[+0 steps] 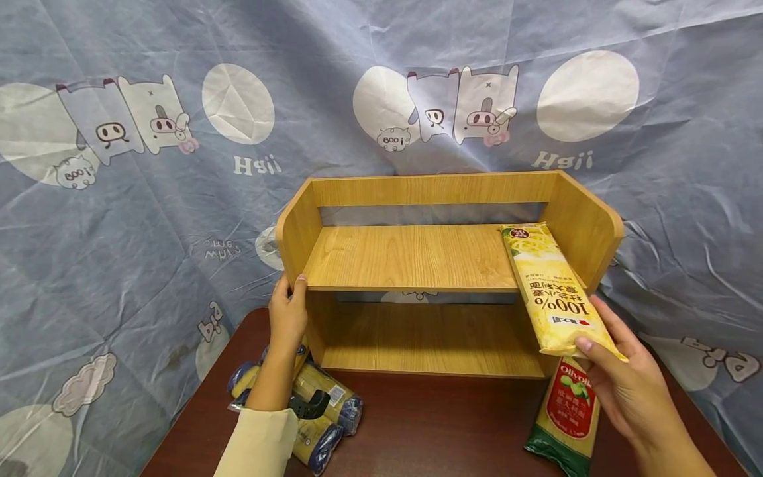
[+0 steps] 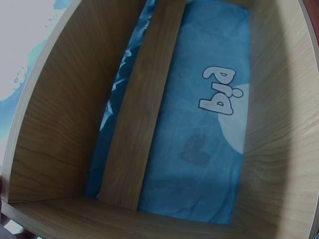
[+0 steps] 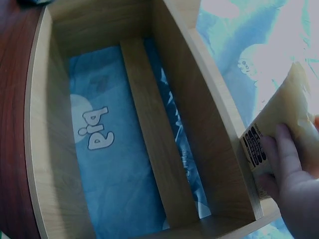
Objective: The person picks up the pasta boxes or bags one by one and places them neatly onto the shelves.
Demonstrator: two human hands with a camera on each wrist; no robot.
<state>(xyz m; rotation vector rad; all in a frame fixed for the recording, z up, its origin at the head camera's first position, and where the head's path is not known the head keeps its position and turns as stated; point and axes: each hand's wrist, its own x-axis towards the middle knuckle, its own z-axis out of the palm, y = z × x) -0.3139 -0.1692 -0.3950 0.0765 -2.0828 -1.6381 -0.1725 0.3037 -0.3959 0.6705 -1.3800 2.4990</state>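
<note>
Right hand (image 1: 632, 384): the grip pinches the near end of a yellow pasta packet (image 1: 551, 291), thumb on top and fingers beneath, as the right wrist view confirms. The packet's far end rests on the upper board of the wooden shelf (image 1: 411, 255), at its right side, while the near end overhangs the front edge. The packet is judged light, with a slick film wrapper over stiff, brittle strands; a hold nearer its middle would likely steady it better than the tail.

Left hand (image 1: 288, 315): the grip is curled round the shelf's left side panel at its front edge.

Surroundings: a green-and-red pasta packet (image 1: 566, 417) lies on the counter (image 1: 429, 424) under the right hand; blue-ended packets (image 1: 328, 411) lie by the left forearm. The shelf's right wall stands close beside the yellow packet.
</note>
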